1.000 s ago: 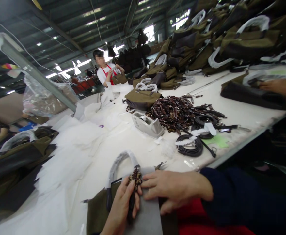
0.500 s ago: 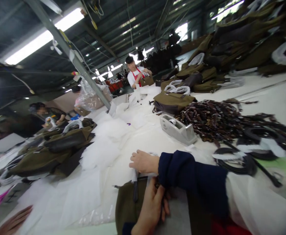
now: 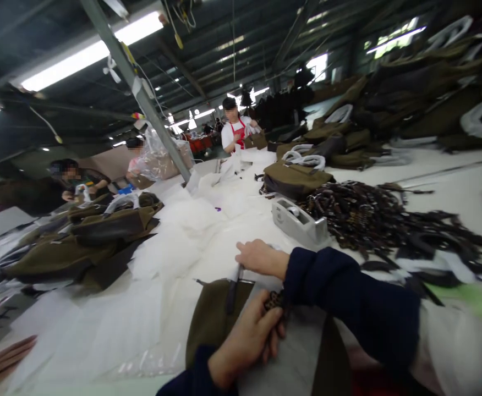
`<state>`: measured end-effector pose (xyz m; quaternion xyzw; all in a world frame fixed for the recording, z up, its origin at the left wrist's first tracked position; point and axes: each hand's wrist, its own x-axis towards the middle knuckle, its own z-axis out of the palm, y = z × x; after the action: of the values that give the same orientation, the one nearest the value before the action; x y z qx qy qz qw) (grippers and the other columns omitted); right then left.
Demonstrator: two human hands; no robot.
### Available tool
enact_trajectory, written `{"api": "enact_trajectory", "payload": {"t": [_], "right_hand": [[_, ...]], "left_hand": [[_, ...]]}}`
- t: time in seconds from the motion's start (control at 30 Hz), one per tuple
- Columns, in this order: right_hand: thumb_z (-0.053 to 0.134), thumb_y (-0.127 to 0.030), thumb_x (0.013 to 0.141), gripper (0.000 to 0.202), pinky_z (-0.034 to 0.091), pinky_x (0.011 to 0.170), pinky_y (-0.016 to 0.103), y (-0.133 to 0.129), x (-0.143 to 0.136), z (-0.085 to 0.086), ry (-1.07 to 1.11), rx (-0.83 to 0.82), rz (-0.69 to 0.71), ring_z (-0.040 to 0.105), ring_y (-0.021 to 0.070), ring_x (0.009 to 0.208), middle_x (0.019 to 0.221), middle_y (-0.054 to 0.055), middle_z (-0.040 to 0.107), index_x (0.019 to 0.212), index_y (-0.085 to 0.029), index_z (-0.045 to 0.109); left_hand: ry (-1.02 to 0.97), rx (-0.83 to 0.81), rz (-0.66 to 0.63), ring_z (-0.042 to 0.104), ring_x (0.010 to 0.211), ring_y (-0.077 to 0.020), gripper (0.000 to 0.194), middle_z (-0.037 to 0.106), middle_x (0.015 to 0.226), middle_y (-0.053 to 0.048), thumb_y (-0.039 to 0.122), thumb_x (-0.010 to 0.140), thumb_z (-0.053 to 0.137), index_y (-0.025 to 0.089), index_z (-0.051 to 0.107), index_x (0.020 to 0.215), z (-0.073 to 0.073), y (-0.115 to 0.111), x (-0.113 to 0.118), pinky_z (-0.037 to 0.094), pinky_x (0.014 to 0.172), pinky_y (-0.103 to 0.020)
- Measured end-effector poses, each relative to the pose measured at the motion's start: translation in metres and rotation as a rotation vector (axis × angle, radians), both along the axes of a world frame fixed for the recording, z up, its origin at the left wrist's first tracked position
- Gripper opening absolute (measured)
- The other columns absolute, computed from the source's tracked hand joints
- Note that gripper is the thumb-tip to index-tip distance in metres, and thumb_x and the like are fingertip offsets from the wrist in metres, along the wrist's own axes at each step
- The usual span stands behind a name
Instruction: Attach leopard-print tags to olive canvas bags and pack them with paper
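An olive-green handbag (image 3: 208,311) with dark trim lies in front of me, a pale translucent sheet (image 3: 299,346) across its middle. My left hand (image 3: 251,327) is over the bag, thumb and fingers closed on a dark patterned strip (image 3: 274,300), most of which is hidden. Beyond it, my right hand (image 3: 261,257) reaches across to the bag's top edge. Its fingers are curled round the wrapped bag handle (image 3: 239,272), just above a dark leather tab (image 3: 231,297).
A grey tape dispenser (image 3: 299,223) stands beyond my right arm, beside a heap of dark brown patterned strips (image 3: 360,214). Olive bags (image 3: 96,236) are piled left and right. White sheets (image 3: 175,236) cover the table. Another person's hand (image 3: 5,357) rests lower left; co-workers stand farther back.
My right hand and sleeve appear slightly farther right and higher in view. The patterned strip in my left hand shows more clearly. My view has shifted a little.
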<state>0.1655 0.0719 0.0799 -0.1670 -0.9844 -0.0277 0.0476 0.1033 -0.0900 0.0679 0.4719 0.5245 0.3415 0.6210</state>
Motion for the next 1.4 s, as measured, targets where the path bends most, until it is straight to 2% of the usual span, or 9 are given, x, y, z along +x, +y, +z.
{"api": "enact_trajectory", "payload": {"t": [0.17, 0.27, 0.53, 0.67, 0.77, 0.9, 1.03, 1.2, 1.4], "right_hand": [[0.043, -0.015, 0.093, 0.027, 0.051, 0.068, 0.035, 0.026, 0.025, 0.017, -0.046, -0.031, -0.166, 0.066, 0.0254, 0.086, 0.103, 0.016, 0.064, 0.099, -0.014, 0.07], [0.042, -0.017, 0.094, 0.03, 0.051, 0.07, 0.038, 0.043, 0.044, 0.021, -0.043, -0.036, -0.31, 0.067, 0.0299, 0.091, 0.108, 0.02, 0.064, 0.106, -0.01, 0.07], [0.056, -0.016, 0.088, 0.023, 0.049, 0.073, 0.032, 0.038, 0.076, -0.006, -0.051, -0.142, -0.472, 0.067, 0.0259, 0.09, 0.104, 0.019, 0.067, 0.104, -0.008, 0.07], [0.06, -0.031, 0.092, 0.027, 0.046, 0.08, 0.031, 0.011, 0.099, 0.007, 0.132, -0.163, -0.403, 0.06, 0.0232, 0.102, 0.111, 0.011, 0.062, 0.115, -0.018, 0.061], [0.061, -0.04, 0.091, 0.026, 0.042, 0.079, 0.027, -0.027, 0.128, 0.013, 0.363, -0.295, -0.152, 0.056, 0.0172, 0.094, 0.103, 0.006, 0.06, 0.107, -0.019, 0.061], [0.071, -0.051, 0.08, 0.043, 0.038, 0.072, 0.028, -0.076, 0.158, 0.0, 0.291, -0.338, 0.115, 0.051, 0.0173, 0.089, 0.104, 0.004, 0.059, 0.107, -0.019, 0.06], [0.057, -0.029, 0.095, 0.012, 0.034, 0.068, 0.03, -0.092, 0.164, -0.019, 0.222, -0.208, 0.089, 0.048, 0.018, 0.086, 0.097, 0.004, 0.06, 0.098, -0.019, 0.061], [0.046, -0.019, 0.1, 0.016, 0.03, 0.063, 0.032, -0.09, 0.161, -0.027, 0.248, -0.121, -0.004, 0.047, 0.0186, 0.083, 0.092, 0.003, 0.061, 0.093, -0.017, 0.06], [0.048, -0.017, 0.098, 0.017, 0.029, 0.061, 0.032, -0.091, 0.162, -0.033, 0.256, -0.125, -0.036, 0.046, 0.0185, 0.078, 0.087, 0.003, 0.06, 0.083, -0.016, 0.057]], "left_hand": [[0.05, -0.101, -0.262, 0.045, 0.035, -0.0025, 0.03, 0.062, 0.072, 0.003, 0.046, 0.089, 0.055, 0.019, 0.044, 0.093, 0.031, 0.032, -0.01, 0.03, 0.029, -0.013], [0.118, -0.119, -0.329, 0.045, 0.036, -0.0023, 0.03, 0.061, 0.071, 0.003, 0.047, 0.089, 0.056, 0.019, 0.045, 0.09, 0.037, 0.047, -0.014, 0.032, 0.03, -0.013], [0.134, -0.226, -0.295, 0.048, 0.038, -0.0046, 0.035, 0.063, 0.067, 0.003, 0.05, 0.084, 0.061, 0.021, 0.042, 0.091, 0.003, 0.06, -0.022, 0.034, 0.032, -0.014], [0.104, -0.201, -0.268, 0.052, 0.041, -0.0063, 0.03, 0.064, 0.069, 0.002, 0.046, 0.089, 0.057, 0.02, 0.043, 0.096, -0.001, 0.058, -0.024, 0.038, 0.033, -0.014], [0.089, -0.202, -0.286, 0.053, 0.042, -0.0061, 0.026, 0.064, 0.069, 0.001, 0.042, 0.091, 0.055, 0.019, 0.047, 0.1, 0.003, 0.058, -0.023, 0.039, 0.034, -0.013], [0.09, -0.212, -0.3, 0.053, 0.041, -0.0059, 0.027, 0.065, 0.069, 0.0, 0.042, 0.091, 0.056, 0.017, 0.051, 0.098, 0.008, 0.061, -0.019, 0.039, 0.033, -0.012], [0.072, -0.258, -0.285, 0.05, 0.038, -0.0046, 0.029, 0.065, 0.068, 0.0, 0.046, 0.09, 0.057, 0.017, 0.052, 0.093, 0.016, 0.061, -0.016, 0.038, 0.034, -0.012], [0.03, -0.326, -0.258, 0.045, 0.034, -0.0029, 0.031, 0.065, 0.065, 0.0, 0.047, 0.09, 0.059, 0.017, 0.052, 0.087, 0.023, 0.057, -0.011, 0.034, 0.033, -0.012], [0.057, -0.322, -0.181, 0.048, 0.036, -0.0047, 0.035, 0.064, 0.066, 0.0, 0.051, 0.087, 0.06, 0.018, 0.05, 0.093, 0.01, 0.046, -0.006, 0.034, 0.032, -0.012]]}}
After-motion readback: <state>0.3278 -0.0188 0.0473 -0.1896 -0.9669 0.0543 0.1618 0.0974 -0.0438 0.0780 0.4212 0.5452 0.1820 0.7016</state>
